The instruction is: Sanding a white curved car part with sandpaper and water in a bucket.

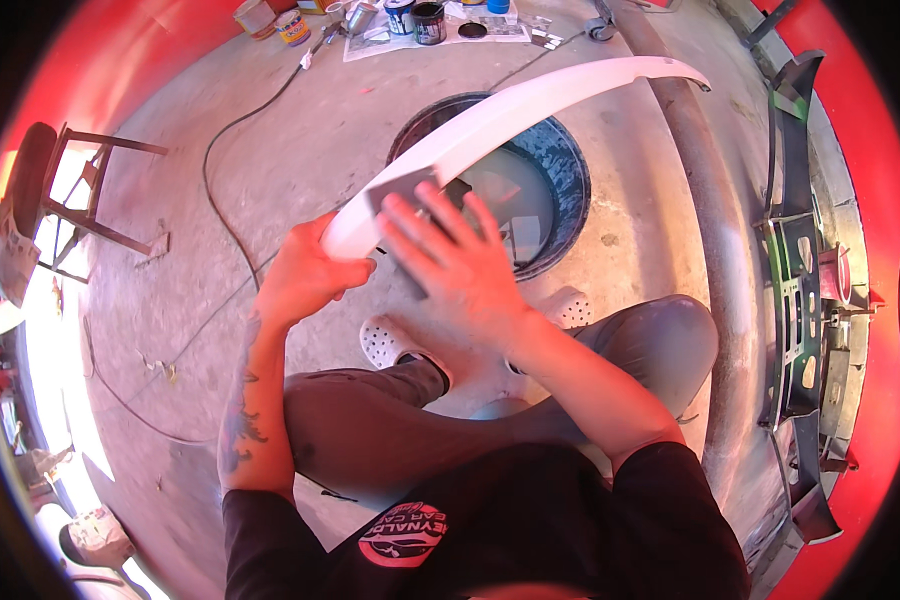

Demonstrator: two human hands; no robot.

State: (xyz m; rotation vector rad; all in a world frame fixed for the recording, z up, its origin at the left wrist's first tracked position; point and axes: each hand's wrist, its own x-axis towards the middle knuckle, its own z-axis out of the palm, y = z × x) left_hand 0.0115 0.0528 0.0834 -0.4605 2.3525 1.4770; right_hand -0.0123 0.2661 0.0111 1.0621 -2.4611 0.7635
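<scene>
Looking down past our knees, we see a long, curved white panel of smooth plastic [510, 105], shaped like a shallow bow, stretching from our hands up and to the right, where its far end tapers to a thin tip. It lies over a dark round tyre [560, 170] on the concrete floor [300, 160], with pale water or a pale basin showing inside the ring.

Our left hand [305, 280] is closed around the near end of the panel, the grip clenched on its edge from below. Our right hand [460, 265] lies flat with fingers spread, pressing a grey rectangular sheet [402, 190] against the panel's top face; the grip is not curled, only pressing.

The sheet is mostly covered by the right hand, so we cannot tell its material. The panel's near end is hidden between both hands, and whether it touches the tyre is unclear.

White perforated clogs [385, 342] show below the hands. A thin black cable [225, 190] snakes across the floor. At the top edge stand several small paint cans [415, 18] on a sheet of paper. A metal-legged stool [80, 185] stands at left, a grey pipe [710, 230] runs along the right, and beyond it a dark green-edged car body part [795, 250] leans by a red wall [870, 150].
</scene>
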